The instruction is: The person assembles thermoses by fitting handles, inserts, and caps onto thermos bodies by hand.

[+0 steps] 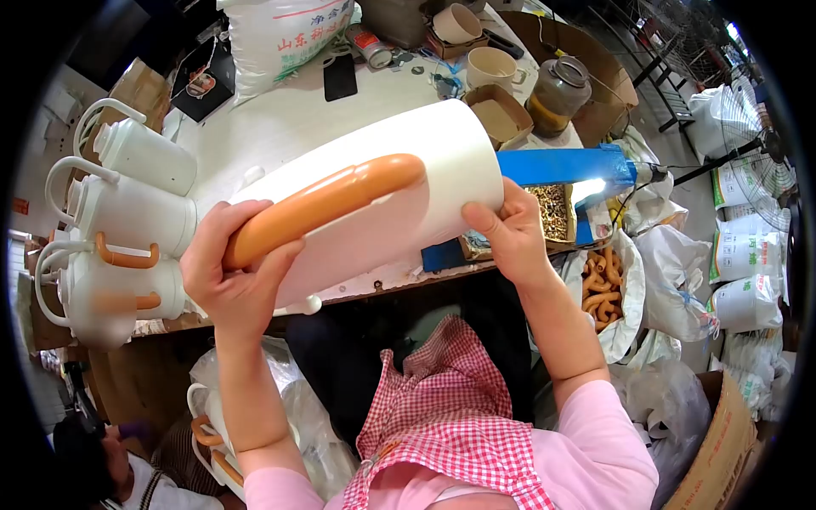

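A white jug (pixel 459 144) with a glossy orange handle (pixel 340 195) lies tilted on its side in the air above the table's front edge. My left hand (pixel 242 263) is closed around the handle's lower-left end and that end of the jug. At the wider right end, my right hand (pixel 510 225) grips the rim with the thumb on the near side. The palm side of both hands is hidden. Just behind the right hand is a blue metal arm (pixel 561 166) with a bright lamp, beside a box of small screws (pixel 552 211).
Several finished-looking white jugs (pixel 140 204) stand at the left. A sack of orange handles (pixel 602 289) is at the right. On the table (pixel 255 140) are a phone (pixel 340 77), a white sack (pixel 285 42), a glass jar (pixel 558 95) and a mug (pixel 491 68). Another person (pixel 144 480) sits lower left.
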The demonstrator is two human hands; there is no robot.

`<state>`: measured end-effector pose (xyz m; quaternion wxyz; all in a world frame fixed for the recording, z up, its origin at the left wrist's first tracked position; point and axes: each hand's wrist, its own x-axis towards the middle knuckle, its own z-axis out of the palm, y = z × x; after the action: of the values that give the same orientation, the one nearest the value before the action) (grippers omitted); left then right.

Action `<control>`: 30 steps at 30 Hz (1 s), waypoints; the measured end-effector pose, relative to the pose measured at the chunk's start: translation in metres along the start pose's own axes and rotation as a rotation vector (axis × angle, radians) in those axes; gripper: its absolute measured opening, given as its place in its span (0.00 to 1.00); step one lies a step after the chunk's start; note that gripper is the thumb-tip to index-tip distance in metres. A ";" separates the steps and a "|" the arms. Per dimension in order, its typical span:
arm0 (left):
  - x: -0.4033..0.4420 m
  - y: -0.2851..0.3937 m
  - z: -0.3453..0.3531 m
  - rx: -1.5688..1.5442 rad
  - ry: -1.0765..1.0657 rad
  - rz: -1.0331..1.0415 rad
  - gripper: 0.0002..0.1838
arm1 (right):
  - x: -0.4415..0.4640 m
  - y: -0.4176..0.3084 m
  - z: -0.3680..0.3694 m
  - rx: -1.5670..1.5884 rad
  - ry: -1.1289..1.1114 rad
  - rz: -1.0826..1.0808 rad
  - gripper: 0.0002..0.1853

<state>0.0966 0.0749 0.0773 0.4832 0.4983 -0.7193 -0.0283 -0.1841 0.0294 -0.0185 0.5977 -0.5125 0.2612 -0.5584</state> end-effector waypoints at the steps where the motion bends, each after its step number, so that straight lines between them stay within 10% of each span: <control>1: -0.002 -0.002 -0.004 -0.014 -0.031 0.006 0.16 | -0.002 0.001 0.003 -0.025 -0.014 -0.006 0.21; 9: -0.029 -0.002 -0.032 0.156 -0.188 -0.144 0.20 | -0.006 0.024 0.025 -0.068 -0.116 0.019 0.17; 15: -0.043 -0.018 -0.086 -0.250 0.288 -0.381 0.26 | -0.012 0.039 0.055 -0.021 -0.076 0.105 0.13; 23: -0.128 -0.006 -0.065 -0.021 0.382 -0.414 0.22 | -0.067 0.058 0.082 0.017 0.003 0.160 0.14; 30: -0.093 0.025 -0.101 0.295 0.349 -0.047 0.16 | -0.099 0.083 0.108 -0.152 -0.069 0.241 0.22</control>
<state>0.1557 0.2011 0.0822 0.5215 0.5775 -0.6094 0.1522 -0.0787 0.1442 -0.0829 0.6284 -0.5402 0.3419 -0.4432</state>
